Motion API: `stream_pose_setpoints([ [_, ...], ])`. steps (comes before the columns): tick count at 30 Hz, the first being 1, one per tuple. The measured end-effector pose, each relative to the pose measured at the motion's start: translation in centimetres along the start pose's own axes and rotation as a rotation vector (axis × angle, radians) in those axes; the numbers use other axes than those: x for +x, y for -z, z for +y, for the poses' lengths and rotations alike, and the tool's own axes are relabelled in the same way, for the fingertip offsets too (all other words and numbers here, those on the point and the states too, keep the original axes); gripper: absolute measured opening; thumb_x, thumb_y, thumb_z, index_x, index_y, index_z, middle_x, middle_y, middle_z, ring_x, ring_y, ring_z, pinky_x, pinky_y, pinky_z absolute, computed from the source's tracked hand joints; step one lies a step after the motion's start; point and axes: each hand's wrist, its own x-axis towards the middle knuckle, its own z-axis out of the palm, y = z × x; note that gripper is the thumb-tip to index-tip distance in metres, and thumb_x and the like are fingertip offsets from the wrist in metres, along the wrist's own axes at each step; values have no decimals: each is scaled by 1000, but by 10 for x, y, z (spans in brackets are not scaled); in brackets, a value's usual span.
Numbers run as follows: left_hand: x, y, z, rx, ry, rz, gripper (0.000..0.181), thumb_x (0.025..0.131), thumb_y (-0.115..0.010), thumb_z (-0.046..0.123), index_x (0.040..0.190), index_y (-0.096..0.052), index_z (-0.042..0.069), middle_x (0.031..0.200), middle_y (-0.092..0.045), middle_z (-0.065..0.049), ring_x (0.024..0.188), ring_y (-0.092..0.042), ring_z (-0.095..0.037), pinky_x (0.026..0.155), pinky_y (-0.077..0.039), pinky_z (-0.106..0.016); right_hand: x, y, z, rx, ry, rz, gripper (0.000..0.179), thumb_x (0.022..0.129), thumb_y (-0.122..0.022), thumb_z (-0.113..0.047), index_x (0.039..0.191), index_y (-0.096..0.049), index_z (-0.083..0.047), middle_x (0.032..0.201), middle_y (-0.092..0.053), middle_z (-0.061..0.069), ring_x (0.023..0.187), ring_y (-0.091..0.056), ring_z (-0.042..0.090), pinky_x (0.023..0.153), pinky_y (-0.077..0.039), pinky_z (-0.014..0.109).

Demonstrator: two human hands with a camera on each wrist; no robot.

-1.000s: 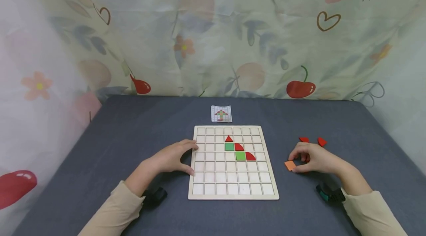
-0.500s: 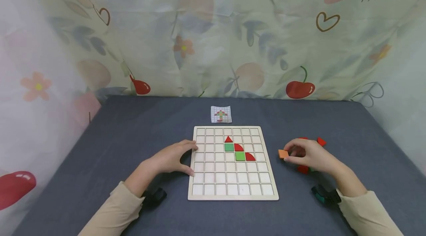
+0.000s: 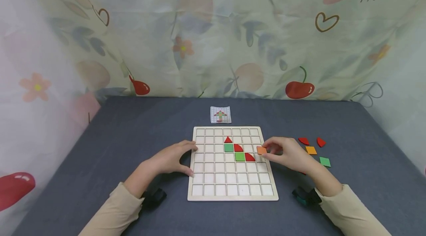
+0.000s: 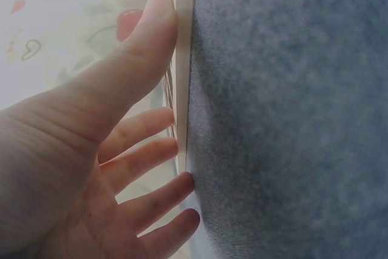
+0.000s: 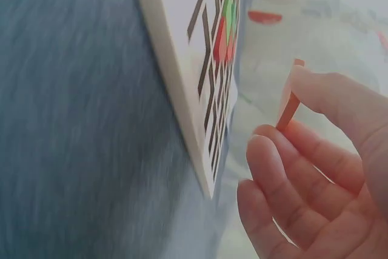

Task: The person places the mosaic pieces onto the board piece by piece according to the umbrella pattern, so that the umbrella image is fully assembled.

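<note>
Left of the right grip (image 3: 288, 151), which pinches an orange square tile (image 3: 261, 150), lies a gridded board (image 3: 232, 190), touched by the spread left grip (image 3: 170, 157).

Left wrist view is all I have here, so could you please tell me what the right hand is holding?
Observer: The right hand pinches an orange square tile.
Operator: Thank you; could you also tell me whether it is set into the board yet?
Observer: Not yet: the right wrist view shows it held up off the surface, with a gap between them.
</note>
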Motion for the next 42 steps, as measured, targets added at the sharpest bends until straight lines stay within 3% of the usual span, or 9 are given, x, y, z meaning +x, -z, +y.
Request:
stream_pose_setpoints([
  [18,-1,0,0,5,0,-6,78,70,-79,42,132,-49,7,145,-40,-14,133,-41,-30,106,-37,-47,22,-30,-38,41,18,-10,21,80,-73,-19,98,-68,-7,89,-68,4,70,-57,5,62,-47,18],
  [31,-1,0,1,-4,-7,1,77,70,-79,42,132,-49,8,146,-40,-14,133,-40,-30,106,-36,-47,37,-45,-58,-83,12,-53,17,79,-74,-24,88,-67,-12,78,-66,-4,59,-48,3,56,-40,18],
  [42,0,0,0,3,-5,0,77,70,-79,42,132,-49,8,146,-39,-14,133,-40,-30,106,-36,-47,44,-53,-72,-214,-53,-61,15,76,-76,-24,84,-67,-14,78,-62,-4,70,-53,8,63,-43,24],
])
